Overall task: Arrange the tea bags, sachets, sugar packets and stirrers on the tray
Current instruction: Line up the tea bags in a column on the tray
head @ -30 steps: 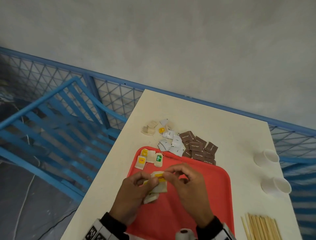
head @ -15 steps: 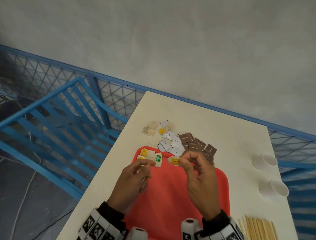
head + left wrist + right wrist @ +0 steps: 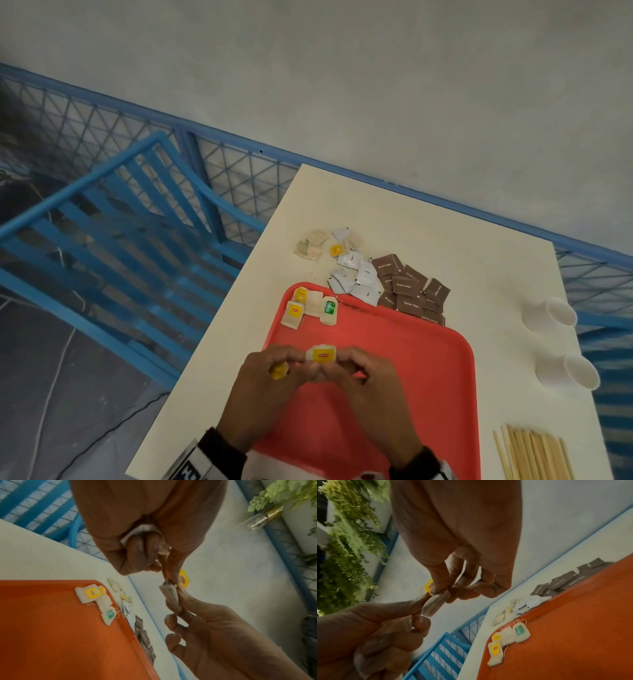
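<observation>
Over the near left part of the red tray [image 3: 411, 370] my two hands meet. My left hand [image 3: 294, 363] and my right hand [image 3: 339, 363] both pinch one tea bag [image 3: 322, 354] with a yellow tag, held above the tray. The left wrist view shows that tea bag [image 3: 169, 595] edge-on between my left hand [image 3: 164, 574] and right hand [image 3: 180, 608]. A second tea bag [image 3: 279, 371] sits in my left hand's curled fingers. Several tea bags [image 3: 313, 306] lie in a row in the tray's far left corner.
Beyond the tray lie loose tea bags [image 3: 315, 245], white sachets [image 3: 352, 277] and brown sugar packets [image 3: 411, 291]. Two paper cups [image 3: 548, 315] lie on their sides at the right, and wooden stirrers [image 3: 534, 455] lie at the near right. The table's left edge borders a blue railing [image 3: 102, 192].
Half a second ago my hands were apart, the right one holding a yellow-tagged bag near the tray's far edge. They have come together again, both pinching a yellow-tagged bag.
</observation>
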`<state>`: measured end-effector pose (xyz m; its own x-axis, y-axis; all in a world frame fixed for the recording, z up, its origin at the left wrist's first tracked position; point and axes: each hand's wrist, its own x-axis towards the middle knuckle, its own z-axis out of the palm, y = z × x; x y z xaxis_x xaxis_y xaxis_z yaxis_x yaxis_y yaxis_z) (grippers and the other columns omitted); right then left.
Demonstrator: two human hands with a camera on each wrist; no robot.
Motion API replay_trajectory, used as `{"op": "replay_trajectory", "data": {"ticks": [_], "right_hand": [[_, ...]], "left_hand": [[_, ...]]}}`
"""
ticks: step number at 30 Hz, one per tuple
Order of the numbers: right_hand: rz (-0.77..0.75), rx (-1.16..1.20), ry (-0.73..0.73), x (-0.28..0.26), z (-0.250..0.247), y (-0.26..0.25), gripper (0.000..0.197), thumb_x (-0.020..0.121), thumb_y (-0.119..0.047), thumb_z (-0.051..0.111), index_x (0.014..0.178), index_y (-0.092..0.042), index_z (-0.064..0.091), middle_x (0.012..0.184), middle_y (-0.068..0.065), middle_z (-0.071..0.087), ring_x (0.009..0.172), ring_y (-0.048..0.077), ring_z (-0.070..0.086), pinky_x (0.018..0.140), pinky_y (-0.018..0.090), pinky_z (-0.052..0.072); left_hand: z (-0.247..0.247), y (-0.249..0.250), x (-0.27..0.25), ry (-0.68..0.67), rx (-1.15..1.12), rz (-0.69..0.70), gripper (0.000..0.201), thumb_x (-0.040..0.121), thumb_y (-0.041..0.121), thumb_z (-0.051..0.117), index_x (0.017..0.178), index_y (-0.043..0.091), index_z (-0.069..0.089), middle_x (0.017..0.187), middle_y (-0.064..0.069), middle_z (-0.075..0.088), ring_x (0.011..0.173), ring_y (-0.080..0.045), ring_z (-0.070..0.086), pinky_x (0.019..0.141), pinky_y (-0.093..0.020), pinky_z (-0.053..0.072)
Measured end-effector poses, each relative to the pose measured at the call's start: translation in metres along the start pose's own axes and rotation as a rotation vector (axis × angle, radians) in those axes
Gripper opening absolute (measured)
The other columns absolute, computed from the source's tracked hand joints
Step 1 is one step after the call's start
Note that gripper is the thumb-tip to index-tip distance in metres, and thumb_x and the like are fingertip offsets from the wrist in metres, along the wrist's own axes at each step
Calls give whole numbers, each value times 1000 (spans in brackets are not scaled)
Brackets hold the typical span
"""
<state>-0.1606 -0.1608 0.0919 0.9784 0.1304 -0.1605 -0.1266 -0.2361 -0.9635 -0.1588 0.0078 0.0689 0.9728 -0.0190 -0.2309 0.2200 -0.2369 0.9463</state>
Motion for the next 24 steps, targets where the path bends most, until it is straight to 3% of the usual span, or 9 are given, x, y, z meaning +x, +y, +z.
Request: {"op": "replay_trajectory", "data": {"ticks": [3,5,7,9,11,13,17,21,24], "right_hand": [[91,-18,77,20,9,11,13,87,-5,69,77,-12,74,59,-17,69,55,-7,57,57,6,39],[213,-39,167,45,14,30,15,87,-6,69,72,-9,73,52,-16,62,50,-6,50,51,7,38],[348,-62,234,73,21,55,15,86,-9,71,71,-9,73,51,-15,58,51,-5,51,48,7,38],[464,-71,270,96,30,74,9,84,-13,74,75,-12,74,63,-13,64,66,4,59,56,9,41],[530,-73,286,111,37,87,10,81,-15,76,72,-16,71,71,-10,65,73,7,61,71,17,45],[568,-85,299,121,44,95,12,78,-15,79,69,-13,71,72,-5,67,72,9,61,77,25,48],[608,-183,331,130,51,101,13,75,-21,81,71,-10,74,73,-1,70,74,16,65,71,26,50],[607,-336,289,135,51,98,31,78,-28,78,59,-10,61,56,0,59,52,13,53,46,21,39],[595,-395,297,134,48,95,32,78,-34,76,64,-12,58,61,0,59,58,17,55,49,24,40]], "left_hand": [[-5,-14,8,54,19,-83,5,85,29,72,82,29,76,80,13,74,74,2,64,69,-14,46],[-8,-25,12,103,29,-168,14,90,37,64,85,27,73,80,9,74,74,2,65,68,-18,47],[-13,-37,15,109,34,-269,23,95,40,54,88,25,69,82,5,71,76,-7,63,71,-27,48],[-20,-44,16,93,-51,-412,27,100,30,45,92,18,68,82,-1,67,75,-16,59,71,-34,46],[-28,-48,15,101,-183,-528,30,98,12,37,97,13,67,69,-5,61,66,-18,52,60,-29,41],[-38,-53,14,120,-265,-585,36,90,1,34,101,11,66,55,-5,50,58,-19,44,56,-26,35],[-49,-59,16,54,-234,-580,42,83,-9,35,106,14,63,74,-17,55,64,-23,46,63,-37,38],[-53,-56,18,25,-224,-499,42,84,-10,46,108,19,63,96,-19,69,82,-31,64,80,-46,56],[-54,-52,18,11,-294,-441,46,67,0,57,107,20,66,95,-17,74,95,-38,70,88,-54,55]]}}
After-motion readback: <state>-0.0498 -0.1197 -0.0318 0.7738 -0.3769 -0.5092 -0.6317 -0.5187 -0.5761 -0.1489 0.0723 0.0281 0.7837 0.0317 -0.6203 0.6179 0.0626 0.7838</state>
